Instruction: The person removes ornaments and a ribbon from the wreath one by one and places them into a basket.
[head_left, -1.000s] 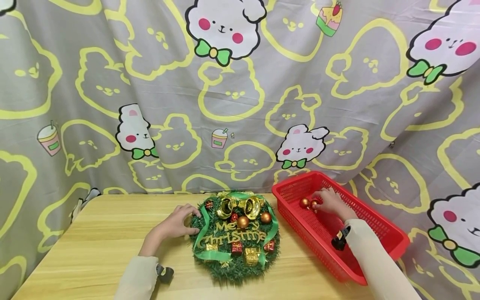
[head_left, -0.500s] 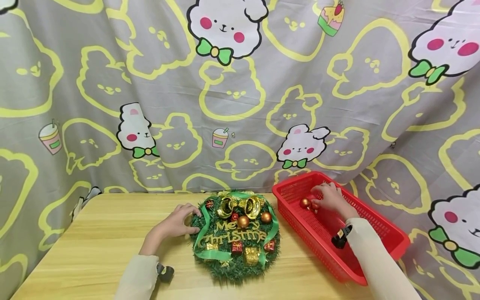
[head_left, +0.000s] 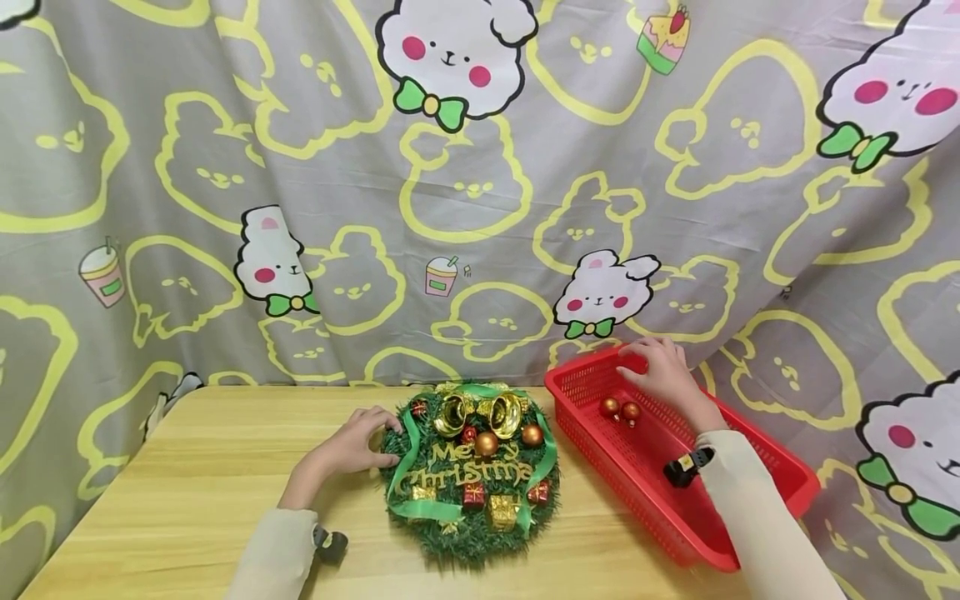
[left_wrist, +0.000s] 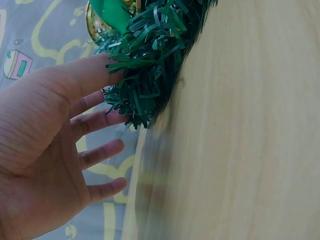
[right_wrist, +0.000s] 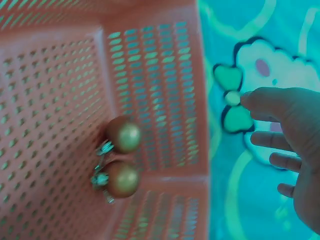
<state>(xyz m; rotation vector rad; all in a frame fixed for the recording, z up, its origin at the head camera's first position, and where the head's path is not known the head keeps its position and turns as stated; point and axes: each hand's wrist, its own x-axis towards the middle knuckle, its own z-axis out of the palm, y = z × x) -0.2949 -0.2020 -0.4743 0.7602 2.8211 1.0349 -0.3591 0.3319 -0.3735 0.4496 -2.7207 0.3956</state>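
A green tinsel wreath [head_left: 468,542] lies on the table, dressed with gold bells [head_left: 504,415], ribbon, small gift boxes and gold "Merry Christmas" lettering [head_left: 472,475]. At its left edge my left hand [head_left: 356,442] touches the tinsel. In the left wrist view its thumb tip disappears into the strands, and the lower fingers stretch out free. My right hand [head_left: 663,375] hovers over the far part of the red basket [head_left: 787,483], fingers relaxed and nothing between them. Below it, two copper-coloured ball ornaments [right_wrist: 124,135] lie side by side on the basket floor.
The wooden table [head_left: 210,467] extends to the left of the wreath. A grey curtain [head_left: 480,217] with cartoon prints hangs right behind the table. The basket stands at an angle on the right, its raised walls around the ornaments.
My right hand has lifted off the ornaments, up and away toward the basket's far rim, leaving both in full view. The left hand and the wreath have not moved.
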